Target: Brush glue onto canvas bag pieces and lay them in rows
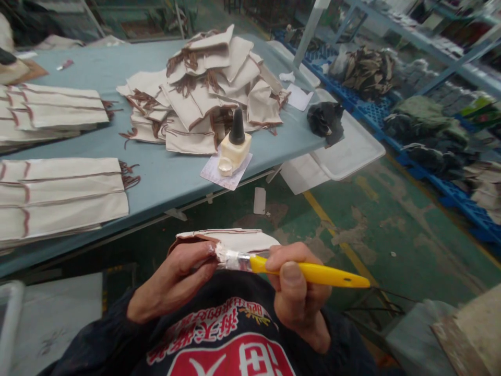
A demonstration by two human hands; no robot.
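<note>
A: Where do we have the brush [329, 275]?

B: In front of our chest, almost level, with its bristles [222, 255] at the near edge of the cream cloth piece [242, 240]. Our right hand [299, 292] has its grip pinched on the yellow handle, thumb on the near side and fingers curled around.

A: And our left hand [176, 277]?

B: That grip seems to be pinching the cloth piece by its brown-trimmed end; the fingers underneath are hidden from us. The fingertips sit right beside the bristles.

A: How should we expect the brush to handle?

B: Light and stiff, we'd judge, since the handle looks like smooth plastic. It could turn between our fingers if they get wet, so we'd hold it about where we do, on the handle just behind the metal collar [245, 262], and keep off the white-coated bristles.

A: And the cloth piece?

B: Light too, but soft enough to sag or fold, though it looks firmer along the seams. We'd hold it at an edge, well away from anything wet, because pale fabric would likely show smears.

A: The others?

B: A loose heap of similar pieces [191, 107] lies on the table [156, 177], behind a black-capped bottle [235, 149].
</note>
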